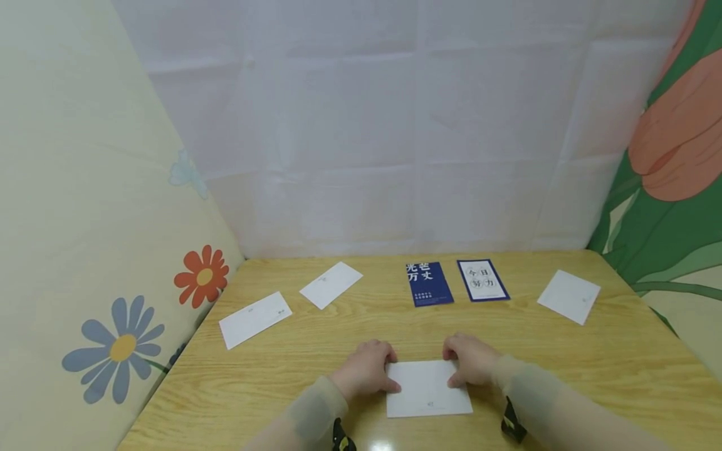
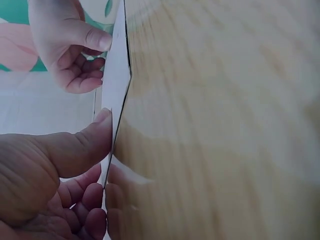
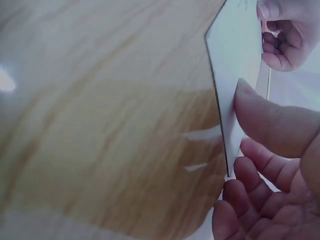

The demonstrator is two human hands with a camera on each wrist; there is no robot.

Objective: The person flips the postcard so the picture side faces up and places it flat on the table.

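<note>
Nearest me, on the desk edge: I am keeping a white card [image 1: 429,388] lying flat on the wooden desk [image 1: 620,369], right in front of my body, face down with only a tiny mark showing near its close edge.
Left hand: my left hand [image 1: 368,368] is gripping the card's left edge, thumb [image 2: 82,142] pressing on top and curled fingers tucking under it, as the left wrist view is showing.
Right hand: my right hand [image 1: 469,359] is pinching the card's right edge the same way, thumb [image 3: 272,117] lying on the white face and fingers curling beneath; both hands are narrow, closing on the card.
Sleeves: sheer pale sleeves are covering both my forearms, and a dark strap is sitting at each wrist.
Farther left: two more white cards are lying face down, one [image 1: 255,319] nearer the flowered wall and one [image 1: 331,284] just beyond it, both tilting and well apart from my hands.
Farther middle: a blue card with white characters [image 1: 429,284] is lying just beside a white card with a blue border [image 1: 482,280], side by side and not touching.
Farther right: another white card [image 1: 568,296] is resting at an angle near the desk's right side.
Behind everything: a white creased sheet is hanging as the back wall.
</note>
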